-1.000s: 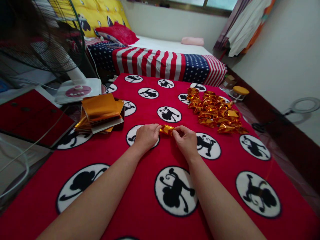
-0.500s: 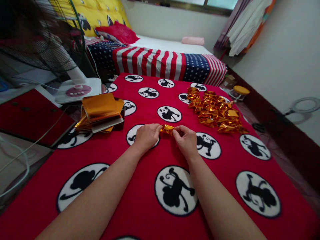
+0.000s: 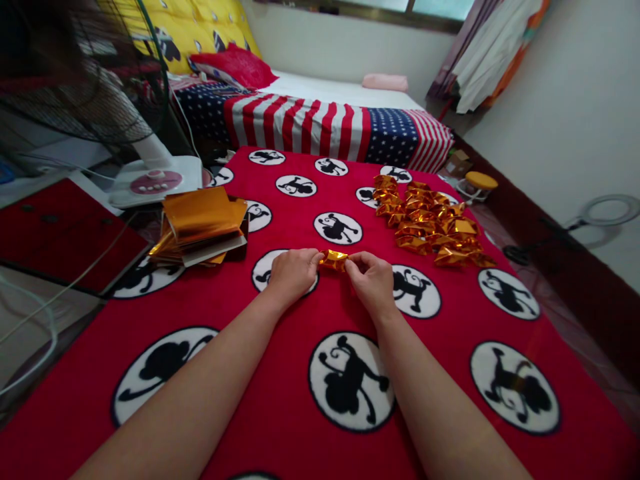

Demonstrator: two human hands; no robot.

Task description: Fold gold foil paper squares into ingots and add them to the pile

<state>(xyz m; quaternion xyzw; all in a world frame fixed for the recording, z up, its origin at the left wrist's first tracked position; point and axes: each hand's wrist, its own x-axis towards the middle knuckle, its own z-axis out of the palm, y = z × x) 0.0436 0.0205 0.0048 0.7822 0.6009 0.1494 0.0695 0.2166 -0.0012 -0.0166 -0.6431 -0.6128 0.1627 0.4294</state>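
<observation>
A small folded gold foil paper ingot point(image 3: 333, 260) is held between my hands, just above or on the red cloth point(image 3: 320, 373) with its white circles and black monkey figures. My left hand point(image 3: 296, 275) pinches the ingot's left end, its fingertips partly turned away. On the opposite end, my right hand point(image 3: 371, 279) grips with thumb and forefinger. Several finished-looking gold ingots point(image 3: 430, 223) lie in rows to the far right of my hands. A loose stack of flat gold foil paper sheets point(image 3: 203, 223) rests at the left, with some sheets fanned out.
An electric fan with a white base point(image 3: 155, 179) stands at the left beside a red panel point(image 3: 65, 227). Behind the table is a bed with a stars-and-stripes cover point(image 3: 310, 125). A yellow-topped stool point(image 3: 481, 180) sits right of the table by the wall.
Both hands stay in nearly the same place, still on the ingot. Its facets catch the light a little differently, and the whole view has shifted very slightly.
</observation>
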